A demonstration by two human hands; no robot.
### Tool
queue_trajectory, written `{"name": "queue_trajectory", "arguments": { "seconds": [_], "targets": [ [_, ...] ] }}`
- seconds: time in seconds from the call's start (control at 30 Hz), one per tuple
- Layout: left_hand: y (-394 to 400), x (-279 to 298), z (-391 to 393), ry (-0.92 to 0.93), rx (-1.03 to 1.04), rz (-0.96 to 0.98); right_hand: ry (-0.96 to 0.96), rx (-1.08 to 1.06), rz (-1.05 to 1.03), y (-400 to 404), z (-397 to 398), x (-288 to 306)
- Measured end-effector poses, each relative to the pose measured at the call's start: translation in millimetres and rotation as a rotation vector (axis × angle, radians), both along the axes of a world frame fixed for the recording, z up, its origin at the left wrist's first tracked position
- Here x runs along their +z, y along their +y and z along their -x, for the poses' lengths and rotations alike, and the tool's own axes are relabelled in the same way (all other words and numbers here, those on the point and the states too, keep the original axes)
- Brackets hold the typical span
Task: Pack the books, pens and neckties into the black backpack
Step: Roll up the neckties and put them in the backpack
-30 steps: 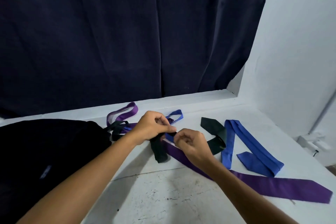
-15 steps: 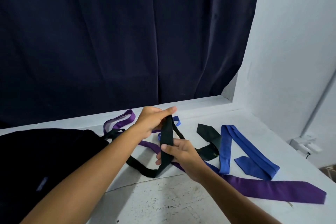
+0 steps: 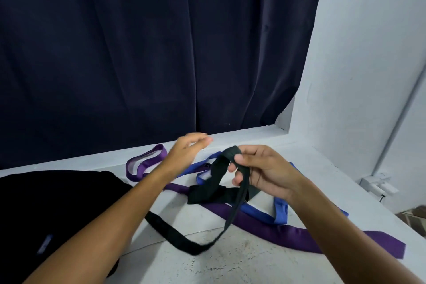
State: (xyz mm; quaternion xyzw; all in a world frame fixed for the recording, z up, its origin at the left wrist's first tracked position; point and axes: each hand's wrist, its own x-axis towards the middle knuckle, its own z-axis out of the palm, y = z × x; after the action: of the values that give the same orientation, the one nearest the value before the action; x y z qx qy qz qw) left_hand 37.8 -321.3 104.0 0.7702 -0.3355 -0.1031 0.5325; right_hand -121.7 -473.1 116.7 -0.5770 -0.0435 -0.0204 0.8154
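Right of the backpack (image 3: pixel 53 210), right hand (image 3: pixel 265 171) pinches the black tie (image 3: pixel 214 180), left hand (image 3: pixel 186 152) loose, empty; limp, slippery cloth — best gripped at the fold.

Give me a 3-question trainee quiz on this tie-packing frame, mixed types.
1. True or false: the left hand grips the black necktie.
2. Which hand holds the black necktie? A) left B) right C) both
3. Fill in: the black backpack lies on the person's ___ side of the table.

Key: 1 false, it is open and blurred, apart from the tie. 2 B, the right hand grips it. 3 left. The purple necktie and blue necktie lie unpacked.
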Motion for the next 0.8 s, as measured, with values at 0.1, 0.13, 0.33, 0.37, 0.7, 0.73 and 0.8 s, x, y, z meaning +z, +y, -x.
{"name": "queue_trajectory", "arguments": {
  "seconds": [0.1, 0.13, 0.33, 0.37, 0.7, 0.73, 0.8],
  "targets": [
    [-15, 10, 32, 0.338, -0.369, 0.183, 0.015, -0.015, 0.015, 2, 0, 19],
    [-18, 12, 40, 0.393, -0.420, 0.200, 0.022, -0.013, 0.026, 3, 1, 23],
    [-26, -2, 45, 0.406, -0.383, 0.248, 0.118, -0.042, 0.042, 0, 16, 29],
    [-26, -5, 39, 0.348, -0.342, 0.237, 0.149, -0.034, 0.039, -1, 18, 28],
    [13, -23, -52, 0.005, 0.088, 0.007, 0.154, -0.074, -0.019, -18, 40, 35],
    [15, -20, -52, 0.002, 0.086, -0.019, 0.142, -0.092, -0.019, -18, 40, 36],
    [11, -10, -36, 0.010, -0.024, -0.020, 0.130, -0.108, -0.004, -14, 36, 38]
  ]
}}
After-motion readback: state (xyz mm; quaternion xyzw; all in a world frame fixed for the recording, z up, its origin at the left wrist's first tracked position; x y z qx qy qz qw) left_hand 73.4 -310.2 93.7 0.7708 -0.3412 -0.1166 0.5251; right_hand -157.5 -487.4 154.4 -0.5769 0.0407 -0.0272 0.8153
